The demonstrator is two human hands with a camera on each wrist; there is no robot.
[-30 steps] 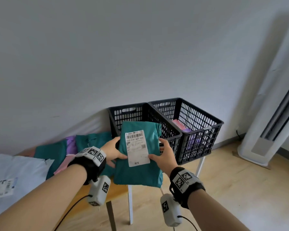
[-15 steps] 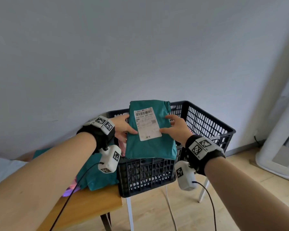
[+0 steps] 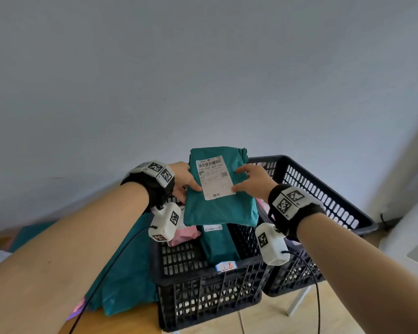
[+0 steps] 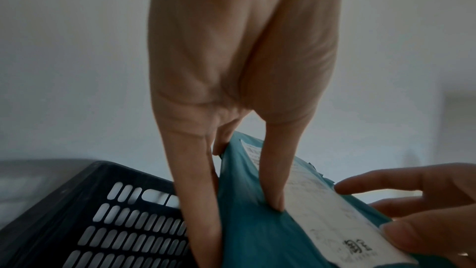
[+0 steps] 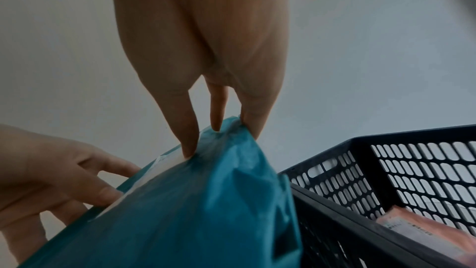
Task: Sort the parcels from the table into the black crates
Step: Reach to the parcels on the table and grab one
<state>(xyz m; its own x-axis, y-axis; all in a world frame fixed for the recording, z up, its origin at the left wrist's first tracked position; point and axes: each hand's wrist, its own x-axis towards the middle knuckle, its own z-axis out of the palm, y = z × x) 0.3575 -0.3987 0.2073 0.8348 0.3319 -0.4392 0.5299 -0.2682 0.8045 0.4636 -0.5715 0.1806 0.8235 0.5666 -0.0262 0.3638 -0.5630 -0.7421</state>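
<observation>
A teal parcel (image 3: 219, 208) with a white shipping label (image 3: 215, 179) hangs above the left black crate (image 3: 203, 288). My left hand (image 3: 186, 182) grips its left edge, thumb on top and fingers under it (image 4: 257, 221). My right hand (image 3: 251, 179) pinches its right edge, thumb near the label (image 5: 219, 201). The left crate holds another teal parcel (image 3: 220, 244) and a pink one (image 3: 186, 235). The right black crate (image 3: 328, 196) stands beside it, with a pink parcel (image 5: 425, 229) inside.
More teal parcels (image 3: 121, 285) lie on the wooden table (image 3: 121, 321) left of the crates, with a pink one (image 3: 79, 307) peeking out under my left arm. A plain wall is behind. A white unit (image 3: 415, 225) stands on the floor at the right.
Both hands carried the teal parcel from over the table rightward and forward until it hangs above the left crate. My view has come closer to the crates.
</observation>
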